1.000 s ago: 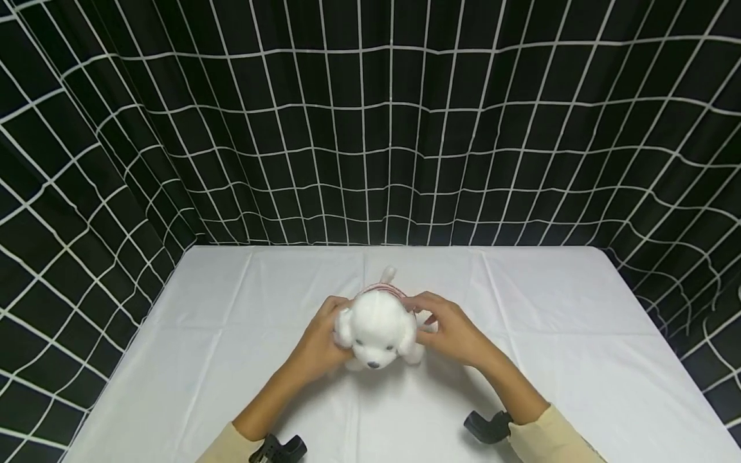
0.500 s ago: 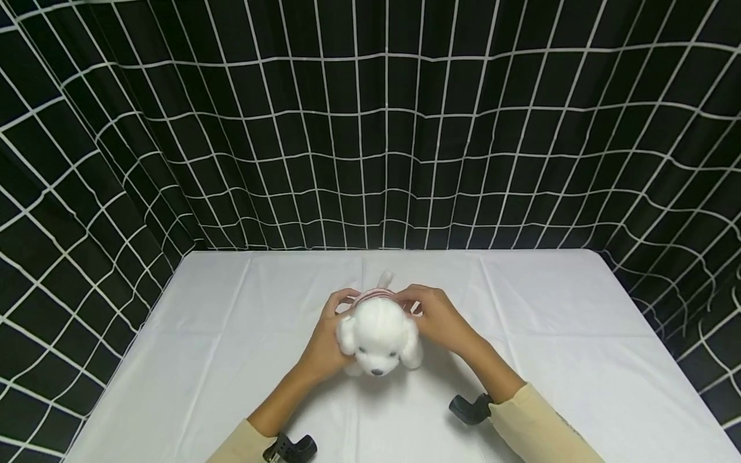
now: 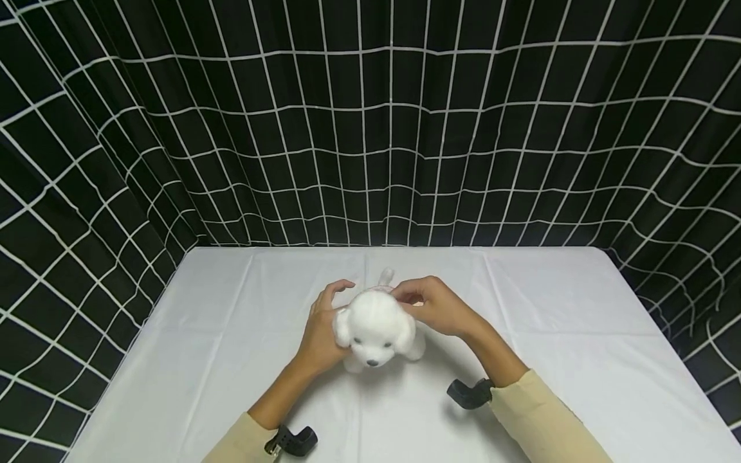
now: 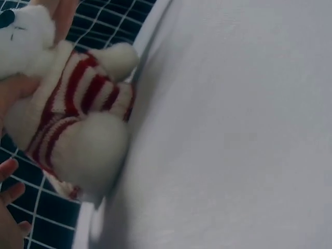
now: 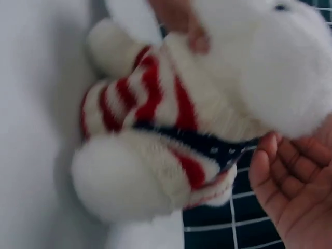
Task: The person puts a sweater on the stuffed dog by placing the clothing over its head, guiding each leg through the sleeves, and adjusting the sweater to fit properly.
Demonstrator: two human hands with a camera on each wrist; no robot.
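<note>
A white plush dog (image 3: 373, 328) stands on the white table, facing me, with floppy ears and a red-and-white striped sweater (image 5: 150, 98) edged in navy. My left hand (image 3: 324, 328) is at the dog's side; its thumb (image 4: 21, 88) rests at the neck below the head, while the fingers (image 4: 13, 194) spread loosely apart from the body. My right hand (image 3: 442, 305) reaches behind the head at the dog's back. In the right wrist view its fingertips (image 5: 270, 148) pinch the sweater's edge near the neck, partly hidden by the ear.
White cloth with fold creases covers the table (image 3: 231, 386). A black curtain with a white grid (image 3: 370, 128) hangs behind and along both sides. A black camera mount (image 3: 471, 393) sits on the right wrist, and another camera mount (image 3: 298, 442) on the left.
The left fingers have lifted off the dog's back. My right hand has moved from the dog's side up behind its head. Less of the striped sweater shows from the front.
</note>
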